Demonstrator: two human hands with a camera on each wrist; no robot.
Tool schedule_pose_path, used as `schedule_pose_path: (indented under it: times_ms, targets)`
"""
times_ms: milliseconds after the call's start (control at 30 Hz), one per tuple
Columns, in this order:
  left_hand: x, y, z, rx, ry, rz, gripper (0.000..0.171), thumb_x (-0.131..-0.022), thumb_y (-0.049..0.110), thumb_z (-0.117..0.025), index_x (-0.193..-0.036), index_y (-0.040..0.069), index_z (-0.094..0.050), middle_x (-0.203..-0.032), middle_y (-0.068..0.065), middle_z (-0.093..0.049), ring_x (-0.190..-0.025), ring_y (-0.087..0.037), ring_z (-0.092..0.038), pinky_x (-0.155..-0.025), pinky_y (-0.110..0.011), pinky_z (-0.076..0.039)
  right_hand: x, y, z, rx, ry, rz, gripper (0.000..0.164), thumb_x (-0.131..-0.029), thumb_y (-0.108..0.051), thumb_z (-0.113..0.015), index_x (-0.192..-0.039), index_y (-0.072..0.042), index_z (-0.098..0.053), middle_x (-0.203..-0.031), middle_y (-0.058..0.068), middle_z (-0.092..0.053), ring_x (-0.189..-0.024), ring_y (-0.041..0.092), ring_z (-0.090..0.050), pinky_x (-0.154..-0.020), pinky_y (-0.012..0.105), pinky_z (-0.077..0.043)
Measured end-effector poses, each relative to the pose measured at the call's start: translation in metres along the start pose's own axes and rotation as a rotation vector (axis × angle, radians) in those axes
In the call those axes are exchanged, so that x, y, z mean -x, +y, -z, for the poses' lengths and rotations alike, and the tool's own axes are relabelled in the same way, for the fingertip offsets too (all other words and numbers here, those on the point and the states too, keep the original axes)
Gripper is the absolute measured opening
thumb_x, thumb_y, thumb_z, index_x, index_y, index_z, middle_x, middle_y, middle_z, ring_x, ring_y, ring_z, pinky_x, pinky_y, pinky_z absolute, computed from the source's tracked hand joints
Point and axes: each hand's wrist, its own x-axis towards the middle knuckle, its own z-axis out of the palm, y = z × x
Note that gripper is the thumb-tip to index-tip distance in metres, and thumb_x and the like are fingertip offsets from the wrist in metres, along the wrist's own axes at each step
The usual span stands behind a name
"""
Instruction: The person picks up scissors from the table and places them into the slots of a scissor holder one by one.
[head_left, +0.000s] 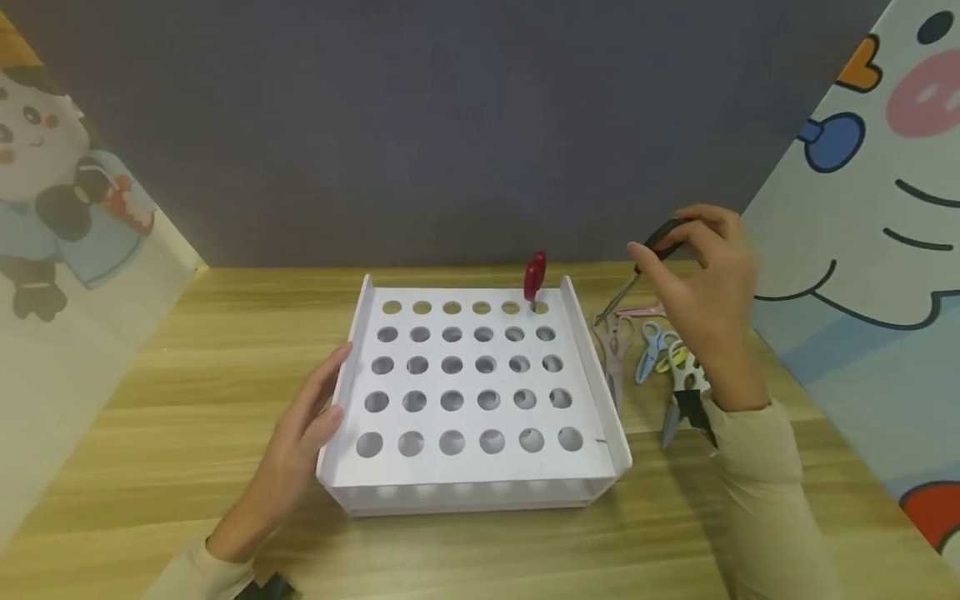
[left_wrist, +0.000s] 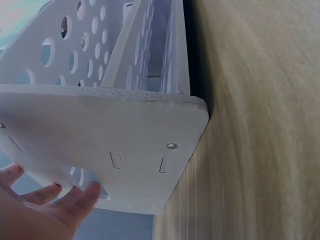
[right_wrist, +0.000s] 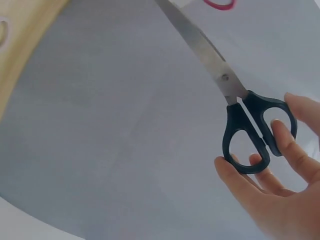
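A white rack (head_left: 468, 382) with rows of round holes stands on the table. My left hand (head_left: 296, 433) touches its left side panel, and in the left wrist view the fingertips (left_wrist: 90, 192) lie by a cutout in that panel. My right hand (head_left: 712, 283) pinches black-handled scissors (right_wrist: 205, 52) by the handle loops, up to the right of the rack. Their blades point down and left, closed together. Red-handled scissors (head_left: 534, 279) stand upright in the back right hole, their blades mostly hidden below the top panel.
Right of the rack lie several scissors: a mauve pair (head_left: 615, 354), a blue pair (head_left: 652, 346), a yellow pair (head_left: 667, 360) and a white-handled pair (head_left: 686, 375). A grey partition (head_left: 450, 150) rises behind. Printed side walls flank the wooden table (head_left: 187, 400).
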Motion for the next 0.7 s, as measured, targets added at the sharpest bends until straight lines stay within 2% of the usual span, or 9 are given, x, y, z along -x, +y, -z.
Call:
schedule_pose_path:
  times_ms: [200,367,567,700]
  targets:
    - [0.002,0.008,0.0,-0.01,0.012,-0.015,0.058,-0.104,0.004,-0.038,-0.158,0.02,-0.028,-0.163,-0.004,-0.027,-0.146,-0.016,-0.031,-0.108,-0.015,-0.033,-0.005,-0.015,0.008,-0.053,0.096,0.076,0.026,-0.078,-0.014,-0.086,-0.076,0.006,-0.068,-0.116,0.02,-0.063,-0.113,0.027,-0.058,-0.08,0.019,-0.039]
    - [0.003,0.009,0.0,-0.019,0.016,-0.026,0.058,-0.104,0.004,-0.038,-0.158,0.02,-0.028,-0.163,-0.004,-0.027,-0.147,-0.017,-0.029,-0.11,-0.015,-0.03,-0.008,-0.026,0.01,-0.055,0.125,0.128,0.029,-0.078,-0.015,-0.086,-0.077,0.007,-0.068,-0.116,0.021,-0.063,-0.113,0.028,-0.059,-0.085,0.026,-0.04]
    - [0.004,0.009,0.002,-0.022,0.027,-0.021,0.058,-0.104,0.005,-0.039,-0.158,0.021,-0.029,-0.162,-0.003,-0.029,-0.145,-0.017,-0.032,-0.109,-0.015,-0.032,-0.013,-0.044,0.011,-0.099,0.17,0.155,0.03,-0.076,-0.014,-0.088,-0.076,0.007,-0.067,-0.114,0.023,-0.064,-0.111,0.028,-0.06,-0.092,0.035,-0.044]
    - [0.002,0.008,0.001,-0.015,0.024,-0.019,0.057,-0.104,0.005,-0.04,-0.158,0.022,-0.03,-0.161,-0.002,-0.03,-0.143,-0.018,-0.034,-0.108,-0.016,-0.033,-0.016,-0.052,0.011,-0.085,0.184,0.16,0.032,-0.076,-0.016,-0.088,-0.076,0.007,-0.066,-0.113,0.024,-0.064,-0.111,0.028,-0.059,-0.094,0.037,-0.043]
